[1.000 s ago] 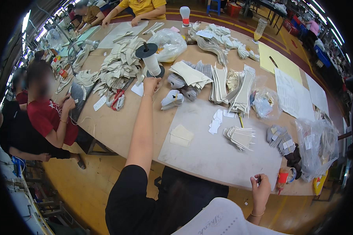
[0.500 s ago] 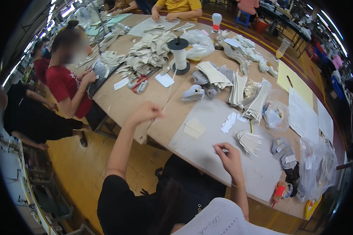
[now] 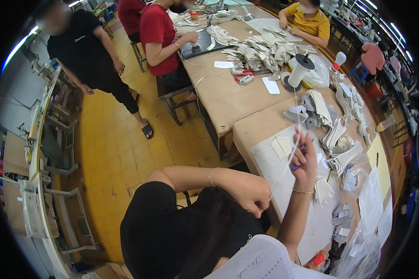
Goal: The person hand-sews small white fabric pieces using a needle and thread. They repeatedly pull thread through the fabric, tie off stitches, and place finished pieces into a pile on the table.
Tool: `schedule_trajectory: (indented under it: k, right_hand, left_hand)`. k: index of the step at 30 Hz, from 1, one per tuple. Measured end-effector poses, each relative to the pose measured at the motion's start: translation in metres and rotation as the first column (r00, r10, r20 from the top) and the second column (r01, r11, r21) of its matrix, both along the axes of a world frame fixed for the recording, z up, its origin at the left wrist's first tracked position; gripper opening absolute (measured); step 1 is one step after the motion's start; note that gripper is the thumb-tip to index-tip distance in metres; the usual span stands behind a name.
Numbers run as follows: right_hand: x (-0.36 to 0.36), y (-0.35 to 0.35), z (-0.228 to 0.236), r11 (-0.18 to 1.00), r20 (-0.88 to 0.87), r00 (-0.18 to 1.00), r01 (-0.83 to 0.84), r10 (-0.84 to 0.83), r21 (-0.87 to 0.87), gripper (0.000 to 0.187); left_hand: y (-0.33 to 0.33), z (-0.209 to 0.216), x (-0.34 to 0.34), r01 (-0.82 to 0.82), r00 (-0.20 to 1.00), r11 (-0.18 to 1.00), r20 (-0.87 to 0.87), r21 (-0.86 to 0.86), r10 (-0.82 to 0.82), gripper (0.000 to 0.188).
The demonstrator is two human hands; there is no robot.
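Observation:
A narrow white tape (image 3: 296, 107) runs down from a white spool (image 3: 302, 69) with black end discs. It passes my right hand (image 3: 304, 158) and blurs toward my left hand (image 3: 250, 193). That left hand is closed in front of my chest, at the table's near edge, apparently on the tape's end; its fingertips are partly hidden. Raised over the table, my right hand has its fingers curled round a small dark bluish object (image 3: 295, 166), whose kind I cannot make out. Small cream fabric pieces (image 3: 280, 147) lie on the grey sheet (image 3: 264, 156) beside it.
Cream fabric strips (image 3: 267, 52) are heaped farther back, near red-handled scissors (image 3: 249, 72) and white cards (image 3: 270, 86). Grey bundles (image 3: 342, 218) and plastic bags (image 3: 358, 255) lie at right. Co-workers sit around the table (image 3: 219, 107); a person in black (image 3: 86, 46) stands at left.
My view has swung left. The left hand has drawn back toward my chest, pulling the tape, while the right hand has risen beside the tape. The standing person shows more fully.

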State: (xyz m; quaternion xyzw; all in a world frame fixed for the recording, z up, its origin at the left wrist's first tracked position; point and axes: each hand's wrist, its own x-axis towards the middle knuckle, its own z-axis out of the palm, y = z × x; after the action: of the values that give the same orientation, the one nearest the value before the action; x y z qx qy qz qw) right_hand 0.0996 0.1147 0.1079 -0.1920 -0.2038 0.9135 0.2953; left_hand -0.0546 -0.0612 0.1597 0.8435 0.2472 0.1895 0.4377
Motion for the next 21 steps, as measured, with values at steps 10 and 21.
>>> schedule_trajectory:
  k: [10,21]
  right_hand:
    - [0.109,-0.016,0.108,0.723,-0.220,0.963,0.261,-0.154,0.640,0.047]
    - [0.176,-0.047,0.118,0.411,-0.190,0.876,0.388,-0.444,0.825,0.045]
  left_hand:
    - [0.013,-0.030,0.036,-0.269,0.963,0.957,0.020,0.111,0.268,0.029]
    - [0.227,-0.121,0.016,0.322,0.167,0.314,0.380,-0.893,0.910,0.089]
